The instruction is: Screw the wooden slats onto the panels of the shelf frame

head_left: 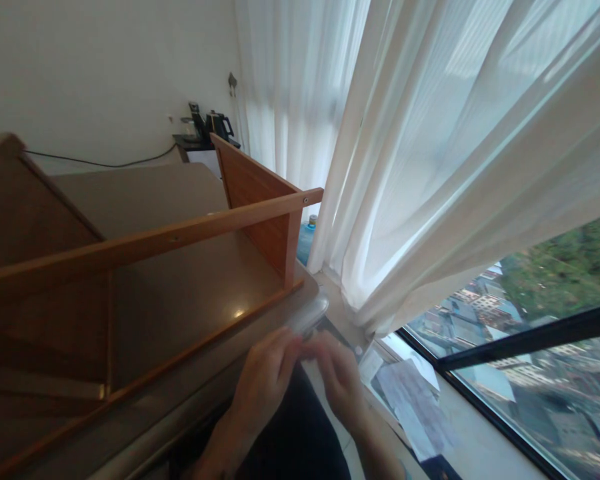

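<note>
Item: wooden furniture frame (210, 227), unfilled between its rails and panels; location, nine o'clock, on the tabletop (180, 300), its lower rail along the near edge.
Item: left hand (266, 375) and right hand (341, 383), six o'clock – fingers curled, tips meeting or nearly so; blurred, so whether anything is pinched cannot be told.
Item: white curtain (405, 133), one o'clock, close by the upper rail's end.
Item: loose papers (415, 403), five o'clock.
Risks, as judged: a bump at the near edge could tip the frame off; the projecting rail end could snag the curtain – sideways shifting the likely cause.
</note>
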`<action>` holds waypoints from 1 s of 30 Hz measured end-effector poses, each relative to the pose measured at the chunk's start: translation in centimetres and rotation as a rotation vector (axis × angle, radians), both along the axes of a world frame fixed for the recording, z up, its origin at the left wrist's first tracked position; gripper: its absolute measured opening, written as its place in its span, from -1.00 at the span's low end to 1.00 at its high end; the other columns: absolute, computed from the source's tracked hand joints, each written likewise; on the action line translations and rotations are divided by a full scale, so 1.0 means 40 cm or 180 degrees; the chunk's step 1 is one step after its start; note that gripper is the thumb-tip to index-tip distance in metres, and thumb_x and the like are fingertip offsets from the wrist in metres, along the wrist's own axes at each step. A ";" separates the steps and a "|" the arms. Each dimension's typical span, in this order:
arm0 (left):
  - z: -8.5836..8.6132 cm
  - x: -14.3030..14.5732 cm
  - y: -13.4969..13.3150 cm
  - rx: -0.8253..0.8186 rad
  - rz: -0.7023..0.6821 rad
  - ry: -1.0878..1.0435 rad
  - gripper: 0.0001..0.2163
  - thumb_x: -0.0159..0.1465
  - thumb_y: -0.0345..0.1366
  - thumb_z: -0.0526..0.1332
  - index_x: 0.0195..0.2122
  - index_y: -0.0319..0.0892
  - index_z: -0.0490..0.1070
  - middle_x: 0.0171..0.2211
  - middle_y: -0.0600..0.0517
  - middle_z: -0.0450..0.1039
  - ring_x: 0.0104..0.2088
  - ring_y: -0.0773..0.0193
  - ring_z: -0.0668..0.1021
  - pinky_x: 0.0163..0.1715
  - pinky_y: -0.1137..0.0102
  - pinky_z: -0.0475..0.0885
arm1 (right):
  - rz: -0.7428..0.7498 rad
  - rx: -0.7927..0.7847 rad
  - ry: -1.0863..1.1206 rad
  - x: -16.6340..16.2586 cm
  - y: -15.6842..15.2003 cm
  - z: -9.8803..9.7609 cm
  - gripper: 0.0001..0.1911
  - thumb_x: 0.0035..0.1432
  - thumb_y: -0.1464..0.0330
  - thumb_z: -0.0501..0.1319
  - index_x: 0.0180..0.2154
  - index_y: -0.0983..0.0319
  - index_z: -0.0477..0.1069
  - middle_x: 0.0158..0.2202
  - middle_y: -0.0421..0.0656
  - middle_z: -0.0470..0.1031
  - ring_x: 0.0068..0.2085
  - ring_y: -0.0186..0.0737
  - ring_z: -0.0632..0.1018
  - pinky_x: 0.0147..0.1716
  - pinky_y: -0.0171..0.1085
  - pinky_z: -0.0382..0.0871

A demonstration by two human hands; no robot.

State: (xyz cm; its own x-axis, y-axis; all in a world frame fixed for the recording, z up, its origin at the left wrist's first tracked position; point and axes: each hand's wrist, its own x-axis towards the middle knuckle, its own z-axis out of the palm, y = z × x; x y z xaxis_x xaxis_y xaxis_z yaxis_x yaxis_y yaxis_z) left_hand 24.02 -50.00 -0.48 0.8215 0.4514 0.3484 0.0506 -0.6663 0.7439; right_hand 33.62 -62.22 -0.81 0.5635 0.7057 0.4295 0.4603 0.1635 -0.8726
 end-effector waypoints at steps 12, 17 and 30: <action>0.017 0.020 0.028 0.0856 0.0008 0.0120 -0.71 0.42 -0.18 -0.02 -0.42 -0.16 0.28 -0.47 0.07 0.35 -0.41 0.27 0.42 -0.37 0.37 0.21 | -0.0243 -0.0015 0.1007 0.008 -0.016 -0.011 -0.78 0.27 0.22 0.19 -0.34 0.19 0.50 -0.45 -0.20 0.55 -0.42 -0.32 0.54 -0.39 -0.37 0.44; 0.061 0.043 0.100 0.1239 0.0874 0.0098 -0.75 0.41 -0.21 -0.03 -0.32 -0.17 0.33 -0.39 0.01 0.39 -0.34 0.20 0.43 -0.30 0.32 0.22 | -0.0695 -0.0137 0.0508 0.066 -0.017 0.001 -0.71 0.31 0.18 0.12 -0.30 0.19 0.51 -0.43 -0.17 0.57 -0.40 -0.28 0.57 -0.38 -0.34 0.46; 0.044 0.079 0.114 0.1726 0.1317 0.0825 -0.82 0.36 -0.18 0.09 -0.15 -0.11 0.40 -0.19 0.02 0.49 -0.17 0.11 0.49 -0.22 0.26 0.24 | -0.0503 -0.0546 -0.0383 0.193 0.118 0.003 -0.71 0.33 0.23 0.08 -0.30 0.18 0.53 -0.36 -0.19 0.58 -0.28 -0.23 0.56 -0.25 -0.30 0.35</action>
